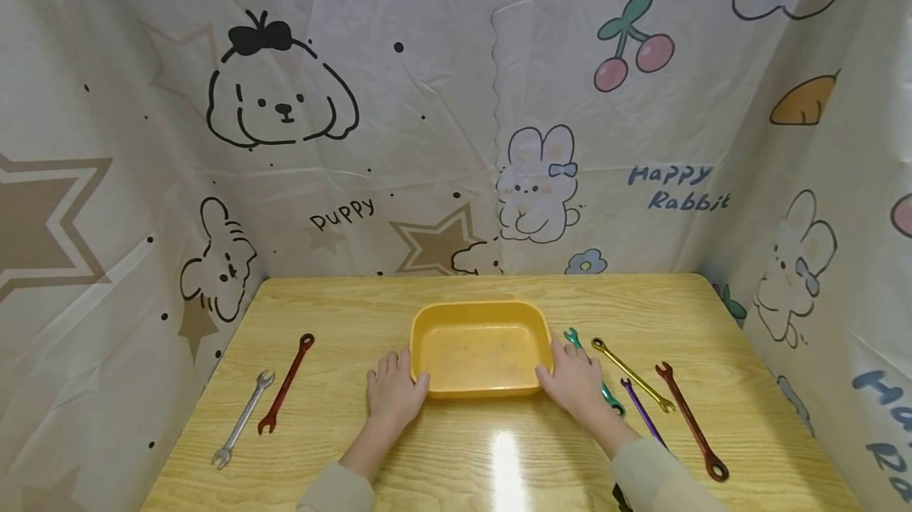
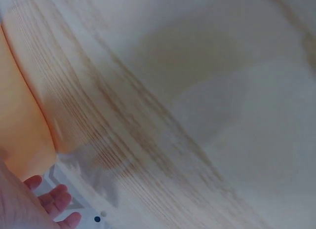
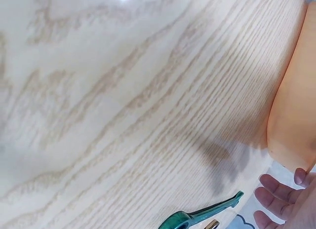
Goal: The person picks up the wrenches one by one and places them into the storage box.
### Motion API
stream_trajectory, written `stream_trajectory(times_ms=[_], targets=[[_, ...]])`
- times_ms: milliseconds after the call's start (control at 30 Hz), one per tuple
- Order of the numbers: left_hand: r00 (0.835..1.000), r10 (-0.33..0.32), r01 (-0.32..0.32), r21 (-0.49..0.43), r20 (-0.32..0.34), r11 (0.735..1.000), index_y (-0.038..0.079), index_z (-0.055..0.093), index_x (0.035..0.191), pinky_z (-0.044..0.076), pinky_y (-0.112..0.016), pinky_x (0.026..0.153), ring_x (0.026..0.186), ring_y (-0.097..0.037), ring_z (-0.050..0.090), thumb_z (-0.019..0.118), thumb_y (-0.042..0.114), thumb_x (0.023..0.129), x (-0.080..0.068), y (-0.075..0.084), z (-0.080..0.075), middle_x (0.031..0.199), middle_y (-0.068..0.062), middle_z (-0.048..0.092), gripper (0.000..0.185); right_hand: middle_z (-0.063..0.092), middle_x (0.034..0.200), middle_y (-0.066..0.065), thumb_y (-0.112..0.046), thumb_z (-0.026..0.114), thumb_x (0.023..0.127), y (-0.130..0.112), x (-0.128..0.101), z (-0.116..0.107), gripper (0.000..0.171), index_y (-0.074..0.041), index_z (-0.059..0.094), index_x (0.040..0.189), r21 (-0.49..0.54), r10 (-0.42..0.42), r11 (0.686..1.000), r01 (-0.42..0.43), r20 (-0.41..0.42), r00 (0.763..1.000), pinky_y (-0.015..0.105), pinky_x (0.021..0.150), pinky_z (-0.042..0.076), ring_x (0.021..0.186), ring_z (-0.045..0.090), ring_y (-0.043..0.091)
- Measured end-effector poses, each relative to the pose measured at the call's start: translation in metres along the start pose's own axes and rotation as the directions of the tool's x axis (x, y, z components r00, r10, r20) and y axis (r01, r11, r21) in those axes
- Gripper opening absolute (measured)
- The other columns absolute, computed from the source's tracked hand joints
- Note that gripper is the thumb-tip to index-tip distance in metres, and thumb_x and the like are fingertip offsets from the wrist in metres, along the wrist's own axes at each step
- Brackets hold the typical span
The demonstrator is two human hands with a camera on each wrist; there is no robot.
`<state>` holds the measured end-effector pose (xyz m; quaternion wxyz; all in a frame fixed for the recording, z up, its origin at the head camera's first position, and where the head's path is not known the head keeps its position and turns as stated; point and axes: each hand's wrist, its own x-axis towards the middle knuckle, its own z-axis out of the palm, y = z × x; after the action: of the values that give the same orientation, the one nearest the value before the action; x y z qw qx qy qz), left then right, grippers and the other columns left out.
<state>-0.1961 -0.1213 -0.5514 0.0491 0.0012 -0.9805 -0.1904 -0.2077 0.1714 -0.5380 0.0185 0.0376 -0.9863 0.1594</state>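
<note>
Head view: a yellow tray stands in the middle of a wooden table, with one hand at each side of it.
Left hand: it rests at the left near corner of the tray, fingers straight, thumb touching the front wall; it grips nothing.
Right hand: it lies against the right near corner, fingers relaxed and flat, holding nothing.
Right of tray: a green wrench partly under the right hand, then a yellow wrench, a purple wrench and a dark red wrench.
Left of tray: a red wrench and a silver wrench, well apart from the left hand.
</note>
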Motion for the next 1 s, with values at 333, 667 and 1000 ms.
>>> stream_trajectory(times_ms=[333,667,1000], targets=[[1.0,-0.001,0.001,0.003,0.002,1.0,0.004,0.044,0.124,0.03,-0.053,0.086,0.108,-0.035,0.041,0.046,0.034,0.086,-0.008,0.0,0.0,0.119,-0.019,0.048,0.049,0.056,0.114,0.019,-0.035,0.05,0.084,0.0,-0.011,0.001,0.053,-0.001,0.048,0.125,-0.012,-0.004,1.0,0.004,-0.02,1.0,0.06,0.086,0.032,0.105,0.049,0.038],[1.0,-0.015,0.015,-0.005,0.013,1.0,0.004,0.042,0.128,0.028,-0.055,0.09,0.113,-0.035,0.039,0.046,0.034,0.087,-0.016,-0.002,0.002,0.121,-0.02,0.047,0.051,0.057,0.109,0.019,-0.035,0.051,0.084,-0.004,-0.02,-0.002,0.052,0.0,0.049,0.123,-0.012,-0.005,1.0,0.005,-0.027,1.0,0.058,0.081,0.035,0.101,0.05,0.038],[1.0,0.002,-0.002,-0.009,-0.005,1.0,0.004,0.045,0.123,0.031,-0.052,0.084,0.105,-0.034,0.042,0.047,0.033,0.087,-0.022,-0.002,0.0,0.116,-0.018,0.049,0.046,0.058,0.101,0.016,-0.035,0.052,0.082,-0.004,-0.028,-0.001,0.048,-0.001,0.052,0.116,-0.014,-0.013,1.0,0.012,-0.048,0.999,0.052,0.073,0.037,0.093,0.052,0.034]])
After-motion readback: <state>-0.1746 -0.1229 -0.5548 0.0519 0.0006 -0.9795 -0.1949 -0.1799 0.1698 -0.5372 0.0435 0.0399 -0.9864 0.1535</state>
